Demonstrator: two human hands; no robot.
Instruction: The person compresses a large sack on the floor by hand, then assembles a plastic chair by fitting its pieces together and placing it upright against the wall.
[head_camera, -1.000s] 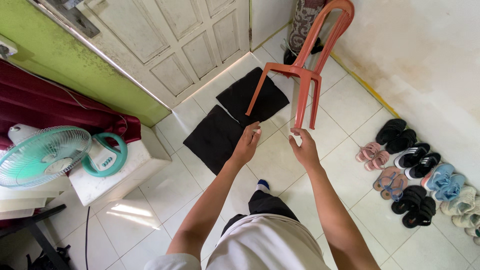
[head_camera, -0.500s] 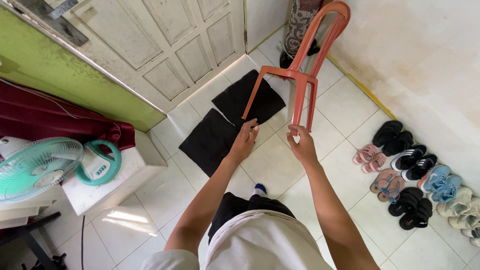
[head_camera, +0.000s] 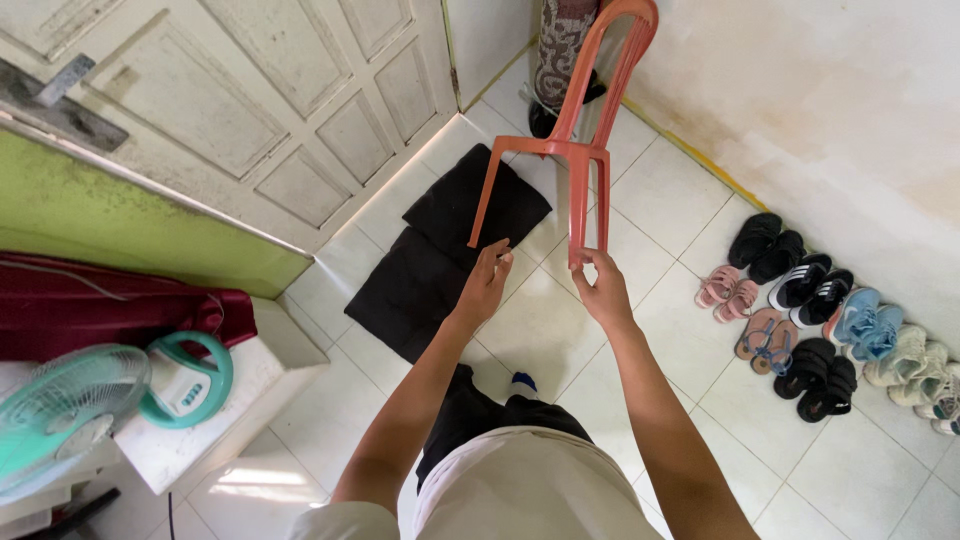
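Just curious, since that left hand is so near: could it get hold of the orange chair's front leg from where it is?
Probably yes. The left hand hovers just beneath the foot of the orange chair, with nothing between them. The right hand already grips another leg.

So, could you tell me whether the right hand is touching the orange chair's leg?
Touching. The head view shows the right hand with its fingers closed around the lower end of the orange chair leg.

Bright daylight, sharp focus, wide-angle edge distortion.
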